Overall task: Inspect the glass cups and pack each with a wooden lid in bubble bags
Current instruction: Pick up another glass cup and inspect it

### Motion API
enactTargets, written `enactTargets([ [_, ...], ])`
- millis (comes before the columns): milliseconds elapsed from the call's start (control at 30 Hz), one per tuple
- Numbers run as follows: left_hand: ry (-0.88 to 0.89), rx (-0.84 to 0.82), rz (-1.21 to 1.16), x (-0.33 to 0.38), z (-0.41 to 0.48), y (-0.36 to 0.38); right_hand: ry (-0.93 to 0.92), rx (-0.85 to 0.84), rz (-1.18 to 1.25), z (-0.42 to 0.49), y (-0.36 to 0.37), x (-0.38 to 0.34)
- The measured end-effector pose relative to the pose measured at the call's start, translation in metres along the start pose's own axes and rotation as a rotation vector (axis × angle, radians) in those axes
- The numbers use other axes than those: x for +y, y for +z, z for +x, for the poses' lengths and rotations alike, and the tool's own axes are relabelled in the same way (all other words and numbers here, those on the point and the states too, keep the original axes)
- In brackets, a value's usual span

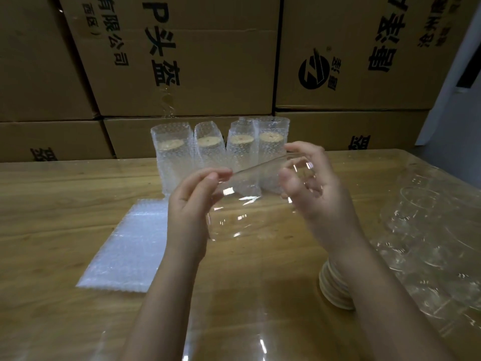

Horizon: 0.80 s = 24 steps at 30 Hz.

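A clear glass cup (250, 201) lies on its side in the air above the table, held between both hands. My left hand (192, 204) grips one end with curled fingers. My right hand (315, 188) curls round the other end, thumb and fingers on the glass. Behind the hands stand several packed cups in bubble bags (221, 152), each with a wooden lid showing near the top. A stack of flat bubble bags (130, 243) lies at the left. A stack of wooden lids (335, 285) sits under my right forearm. Several loose glass cups (426, 230) are at the right.
The wooden table (52, 204) is covered by a clear plastic sheet. Large cardboard boxes (182, 61) are stacked like a wall along the table's far edge. A pale wall and dark opening show at the far right.
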State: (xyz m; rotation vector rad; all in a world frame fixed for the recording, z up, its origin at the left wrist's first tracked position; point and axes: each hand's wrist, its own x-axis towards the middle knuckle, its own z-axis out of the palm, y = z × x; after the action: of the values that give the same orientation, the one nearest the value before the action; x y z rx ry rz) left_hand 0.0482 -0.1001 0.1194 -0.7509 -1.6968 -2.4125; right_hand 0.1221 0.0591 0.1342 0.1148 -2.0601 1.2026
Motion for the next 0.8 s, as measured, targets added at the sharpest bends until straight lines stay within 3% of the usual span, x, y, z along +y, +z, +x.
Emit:
enactTargets([
  [100, 0.257, -0.196, 0.34, 0.002, -0.008, 0.002, 0.085, 0.091, 0.102, 0.004, -0.005, -0.001],
  [200, 0.284, -0.399, 0.689, 0.009, -0.013, 0.004, 0.125, 0.182, 0.157, 0.006, -0.011, -0.003],
  [333, 0.324, -0.445, 1.017, 0.018, -0.021, 0.011, 0.154, 0.292, 0.264, 0.004, -0.006, -0.005],
  [400, 0.355, -0.444, 1.126, 0.015, -0.025, 0.018, 0.074, 0.31, 0.293, -0.001, 0.004, -0.012],
  [500, 0.223, -0.43, 0.893, 0.008, -0.029, 0.026, -0.078, 0.285, 0.365, -0.006, 0.01, -0.021],
  [600, 0.195, -0.347, 0.593, 0.004, -0.026, 0.028, -0.146, 0.148, 0.373, -0.004, 0.01, -0.024],
  [733, 0.129, -0.185, 0.247, 0.001, -0.023, 0.035, -0.104, 0.016, 0.419, -0.008, 0.025, -0.023],
  [800, 0.159, -0.087, 0.182, 0.002, -0.02, 0.033, -0.042, 0.001, 0.471, -0.011, 0.034, -0.018],
])
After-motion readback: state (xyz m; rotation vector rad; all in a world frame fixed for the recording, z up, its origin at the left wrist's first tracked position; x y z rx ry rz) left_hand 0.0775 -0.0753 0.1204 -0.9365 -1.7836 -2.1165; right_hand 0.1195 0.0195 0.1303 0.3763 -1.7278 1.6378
